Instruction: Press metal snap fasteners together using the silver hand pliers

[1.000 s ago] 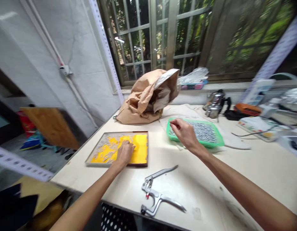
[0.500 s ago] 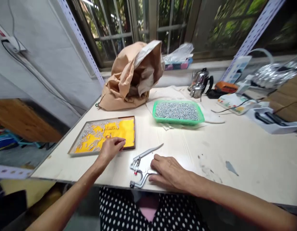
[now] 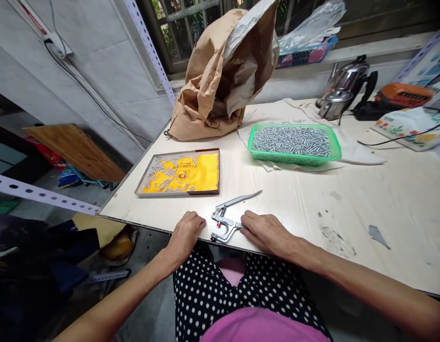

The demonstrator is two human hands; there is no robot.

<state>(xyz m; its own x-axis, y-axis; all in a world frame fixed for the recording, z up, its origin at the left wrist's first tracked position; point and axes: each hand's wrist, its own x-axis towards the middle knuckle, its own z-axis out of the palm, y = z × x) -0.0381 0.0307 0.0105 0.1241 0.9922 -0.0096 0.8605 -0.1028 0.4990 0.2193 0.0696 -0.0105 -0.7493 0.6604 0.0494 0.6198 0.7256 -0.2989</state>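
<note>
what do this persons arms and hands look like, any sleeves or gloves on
The left hand and right hand are bare, and so are both forearms as far as the picture's edge. No gloves, sleeves, watch or rings show. Below the arms, a black garment with white dots covers the lap, and a pink top shows at the bottom.

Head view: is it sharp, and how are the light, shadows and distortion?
Head view: sharp in the middle, pliers and green tray clear. Head view: soft daylight, seemingly from the window, faint shadows on the table, no strong glare. Head view: the wide lens stretches the corners.
</note>
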